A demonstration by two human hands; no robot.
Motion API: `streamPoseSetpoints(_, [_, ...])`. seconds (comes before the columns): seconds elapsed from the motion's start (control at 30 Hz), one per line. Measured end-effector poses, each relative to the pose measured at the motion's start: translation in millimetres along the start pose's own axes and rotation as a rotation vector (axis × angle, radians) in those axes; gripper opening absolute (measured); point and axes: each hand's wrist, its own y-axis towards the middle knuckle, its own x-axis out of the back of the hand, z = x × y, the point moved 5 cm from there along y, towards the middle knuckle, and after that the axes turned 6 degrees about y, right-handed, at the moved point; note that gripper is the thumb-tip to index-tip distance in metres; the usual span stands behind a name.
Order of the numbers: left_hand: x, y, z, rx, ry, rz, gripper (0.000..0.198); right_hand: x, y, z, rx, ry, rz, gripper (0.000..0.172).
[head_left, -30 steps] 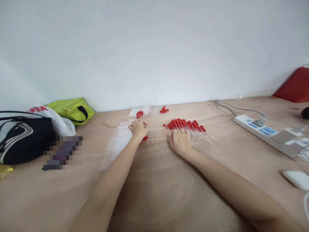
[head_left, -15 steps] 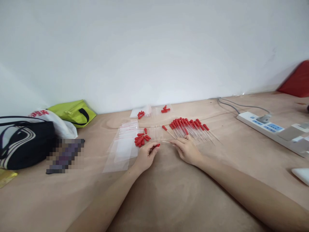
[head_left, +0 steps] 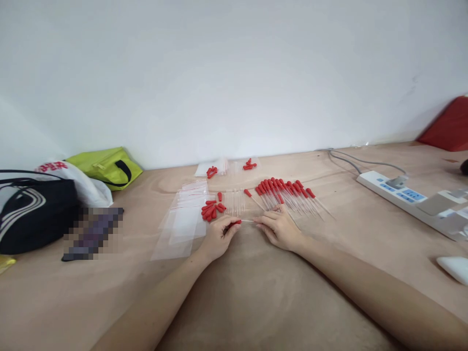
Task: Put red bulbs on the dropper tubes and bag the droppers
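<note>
Between finger and thumb, my left hand (head_left: pixel 220 237) pinches a red rubber dropper bulb (head_left: pixel 237 222). Opposite it, my right hand (head_left: pixel 281 228) grips a thin clear dropper tube (head_left: pixel 247 221), whose tip meets the bulb's mouth; how deep it sits I cannot tell. Just behind my left hand lies a heap of loose red bulbs (head_left: pixel 210 210). To its right, several bare tubes (head_left: pixel 234 201) lie side by side. Beyond my right hand, many droppers (head_left: pixel 281 187) with red bulbs fitted are fanned out in a row.
Clear zip bags (head_left: pixel 179 219) overlap left of the bulbs. Further back are more bagged bulbs (head_left: pixel 249 164). A power strip (head_left: pixel 391 190) with plugs stands right; a black bag (head_left: pixel 40 214), a white plastic bag (head_left: pixel 95 187) and a green bag (head_left: pixel 106 165) sit left.
My right hand has moved slightly left, bringing the tube's end from a gap up to the red bulb in my left hand. The view has shifted a little.
</note>
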Motion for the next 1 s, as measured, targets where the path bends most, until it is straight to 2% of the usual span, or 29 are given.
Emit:
streamPoseSetpoints(0.13, [2.0, -0.7, -3.9, -0.038, -0.019, 0.006, 0.019, 0.6, -0.1, -2.9, 0.004, 0.032, 0.008, 0.025])
streamPoseSetpoints(0.43, [-2.1, -4.7, -11.6, -0.151, 0.017, 0.125, 0.023, 3.6, -0.6, -7.7, 0.099, 0.007, 0.022, 0.027])
streamPoseSetpoints(0.63, [-2.3, -5.6, -15.1, -0.214, 0.068, 0.107, 0.024, 5.8, -0.4, -4.0, 0.097, -0.032, 0.009, 0.028])
streamPoseSetpoints(1.0, [-0.5, -8.0, -16.1, -0.235, 0.138, 0.027, 0.024, 6.5, -0.6, 9.4, 0.125, -0.082, -0.017, 0.023])
